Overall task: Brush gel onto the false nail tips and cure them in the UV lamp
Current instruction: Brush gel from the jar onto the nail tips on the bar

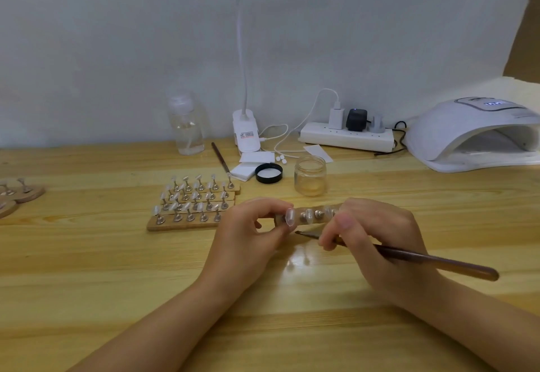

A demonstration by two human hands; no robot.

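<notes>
My left hand (248, 225) pinches the wooden strip (309, 216) of nail tips, tilted toward me so the right hand (371, 231), gripping the brush (409, 256), can reach each tip. The open gel jar (310, 175) looks part full. The UV lamp (479, 134) waits far right on the surface (117, 269).

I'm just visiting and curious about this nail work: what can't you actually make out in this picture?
All in the head view:
- The strip of nail tips: both ends hidden by the left hand and right hand.
- Brush bristles: too small to show gel.
- UV lamp: cut off by the right edge; display blurred.
- Round wooden stands: cut off by the left edge.
</notes>
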